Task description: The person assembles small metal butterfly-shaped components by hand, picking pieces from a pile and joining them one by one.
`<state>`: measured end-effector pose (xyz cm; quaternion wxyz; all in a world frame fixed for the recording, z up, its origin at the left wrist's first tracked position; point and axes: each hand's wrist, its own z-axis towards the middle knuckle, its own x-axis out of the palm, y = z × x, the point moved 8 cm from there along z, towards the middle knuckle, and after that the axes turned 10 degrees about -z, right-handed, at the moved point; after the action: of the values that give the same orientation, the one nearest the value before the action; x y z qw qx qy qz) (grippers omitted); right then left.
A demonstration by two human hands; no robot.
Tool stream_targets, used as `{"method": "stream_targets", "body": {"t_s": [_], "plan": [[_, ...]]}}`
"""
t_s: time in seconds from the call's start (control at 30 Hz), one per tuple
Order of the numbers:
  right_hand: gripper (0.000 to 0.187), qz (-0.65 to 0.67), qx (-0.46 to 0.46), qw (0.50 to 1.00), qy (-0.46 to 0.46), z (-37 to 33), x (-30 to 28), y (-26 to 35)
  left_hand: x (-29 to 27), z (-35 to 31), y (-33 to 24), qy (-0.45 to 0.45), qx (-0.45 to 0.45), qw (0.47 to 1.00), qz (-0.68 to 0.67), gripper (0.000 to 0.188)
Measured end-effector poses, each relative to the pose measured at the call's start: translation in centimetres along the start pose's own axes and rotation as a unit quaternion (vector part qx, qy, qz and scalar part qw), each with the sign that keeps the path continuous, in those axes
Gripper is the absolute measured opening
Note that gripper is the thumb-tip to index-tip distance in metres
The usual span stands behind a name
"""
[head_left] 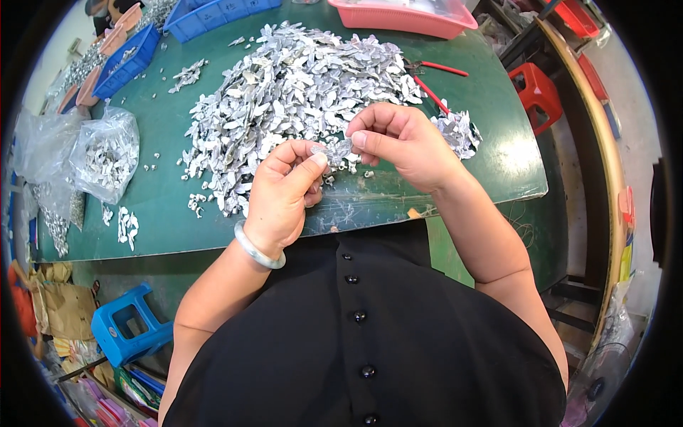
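Note:
Between my two hands is a small silver-grey metal piece [336, 151], flat and shaped like a leaf or wing. My left hand [279, 191], a pale bangle [257, 246] on its wrist, pinches one end between thumb and fingers. The other end is in a thumb-and-finger pinch of my right hand [407, 144]. Both hands are just above the near edge of a large heap of similar silver-grey pieces [306, 82]. Pliers with red handles [445, 69] lie at the heap's right side, beyond my right hand. A smaller group of pieces [459, 134] lies to the right of that hand.
The green table [498, 164] also bears clear plastic bags of parts [107, 153] at left. Blue bins [128, 64] and a pink tray [405, 18] stand along its far side. A blue stool [131, 324] is at lower left, a red stool [537, 96] at right.

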<state>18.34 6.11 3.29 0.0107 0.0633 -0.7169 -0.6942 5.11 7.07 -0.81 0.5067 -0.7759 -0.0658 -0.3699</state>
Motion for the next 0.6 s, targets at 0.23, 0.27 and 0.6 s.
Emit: {"method": "stream_targets", "body": {"t_s": [0.23,0.27,0.6], "plan": [[0.009,0.0,0.023,1.0,0.003,-0.3,0.1,-0.4,0.0,-0.1,0.0,0.01,0.004,1.0,-0.005,0.006],[0.01,0.002,0.026,1.0,0.002,-0.3,0.2,-0.5,0.0,-0.1,0.0,0.004,0.004,1.0,0.002,0.006],[0.013,0.032,0.044,0.999,0.003,-0.4,0.4,-1.5,-0.2,0.0,0.6,0.001,-0.064,0.997,-0.041,0.005]]}}
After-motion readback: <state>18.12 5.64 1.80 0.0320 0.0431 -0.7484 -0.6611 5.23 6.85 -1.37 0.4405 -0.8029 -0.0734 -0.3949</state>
